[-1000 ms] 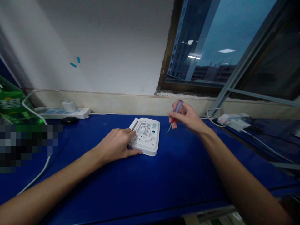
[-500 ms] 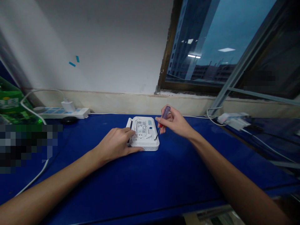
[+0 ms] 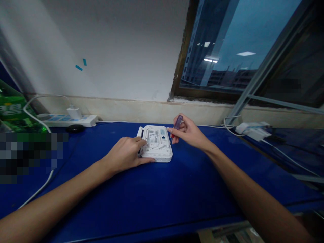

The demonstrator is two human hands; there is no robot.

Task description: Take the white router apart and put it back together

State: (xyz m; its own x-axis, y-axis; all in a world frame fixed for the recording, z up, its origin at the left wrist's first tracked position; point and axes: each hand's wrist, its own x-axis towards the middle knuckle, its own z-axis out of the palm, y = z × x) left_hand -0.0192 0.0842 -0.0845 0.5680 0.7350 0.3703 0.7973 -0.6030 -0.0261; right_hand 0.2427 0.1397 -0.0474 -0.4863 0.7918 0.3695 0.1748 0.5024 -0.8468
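Observation:
A white router lies on the blue table with its vented, labelled underside up and an antenna folded along its left side. My left hand grips its near left corner, fingers on top and thumb along the front edge. In my right hand is a screwdriver with a purple handle and a red collar, pinched between thumb and fingers. Its thin shaft slants down to the router's near right corner. Whether the tip touches the surface is too small to tell.
A white power strip with a plugged-in charger stands by the wall at left. Beside it are a black mouse-like object and a green bottle. White adapters and cables lie at right. The table's edge runs along the front.
The screwdriver's tip has shifted slightly up and away from the router's near right corner, and the dark spot at the tip no longer shows. My left hand keeps its place on the router.

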